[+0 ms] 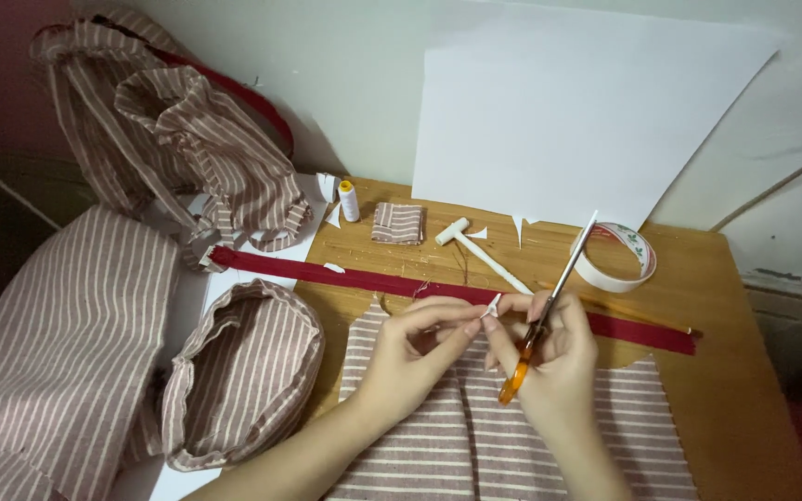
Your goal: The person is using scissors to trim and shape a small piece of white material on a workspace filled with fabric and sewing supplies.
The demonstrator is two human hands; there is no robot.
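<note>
scissors [549, 297]: shiny metal, orange plastic | table [735, 371]: matt wood | fabric [587, 445]: striped cloth

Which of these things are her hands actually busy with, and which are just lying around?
In hand: left hand and right hand pinch a small white scrap; the right also holds orange-handled scissors; striped fabric and red zipper lie beneath.

Lying about: tape roll, thread spool, white tool, folded striped patch, white paper sheet.

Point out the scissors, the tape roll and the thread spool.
scissors [563, 269], head view, on the metal blades.
tape roll [620, 271], head view, on its white outer band.
thread spool [349, 201], head view, on the wound white thread.
</note>
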